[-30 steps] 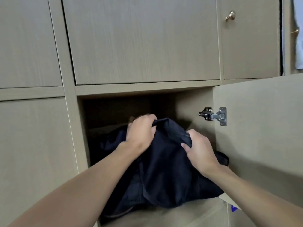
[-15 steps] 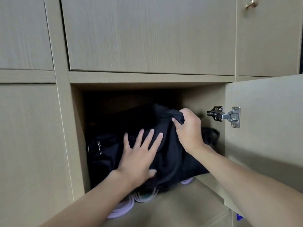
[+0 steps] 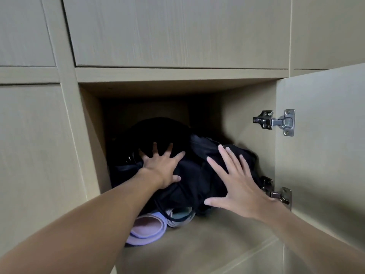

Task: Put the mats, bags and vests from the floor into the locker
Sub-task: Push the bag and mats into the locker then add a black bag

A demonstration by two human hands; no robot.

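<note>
A heap of black bags and dark cloth [image 3: 199, 175] fills the back of the open locker compartment [image 3: 197, 234]. My left hand [image 3: 163, 165] lies flat on the left side of the heap, fingers spread. My right hand [image 3: 235, 186] is spread open just in front of the heap's right side, holding nothing; whether it touches the cloth is unclear. Under the heap lie rolled mats: a lilac one [image 3: 146, 230] sticks out at the front, and a pale grey-green roll [image 3: 180, 216] lies beside it.
The locker door [image 3: 324, 155] stands open on the right, hung on two metal hinges [image 3: 276, 122]. Closed wooden locker doors [image 3: 177, 30] surround the compartment above and to the left. The locker's bare floor reaches toward me.
The bundle has gone deeper into the locker. My right hand has let go of the cloth and opened. My left hand has slid further in on top of the heap.
</note>
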